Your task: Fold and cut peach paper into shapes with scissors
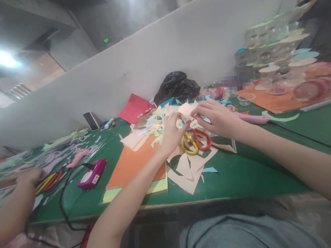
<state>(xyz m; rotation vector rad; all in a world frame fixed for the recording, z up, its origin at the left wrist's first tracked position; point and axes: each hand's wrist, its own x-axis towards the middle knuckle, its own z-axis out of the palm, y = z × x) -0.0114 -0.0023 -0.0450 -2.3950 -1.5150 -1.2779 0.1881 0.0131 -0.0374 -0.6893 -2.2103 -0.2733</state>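
A small piece of pale peach paper is up between my two hands. My left hand pinches it from the left, and my right hand has its fingertips closed on the right edge. Directly below my hands lie scissors with one yellow and one red handle loop; their blades are hidden. Cut peach paper scraps spread under and in front of the scissors. Behind my hands is a heap of peach, blue and yellow-green paper cuttings.
Orange sheets lie left of the scraps. A black plastic bag sits by the wall. A pink glue gun trails a cord rightward. At left are a magenta power strip, a phone and another person's hand near scissors.
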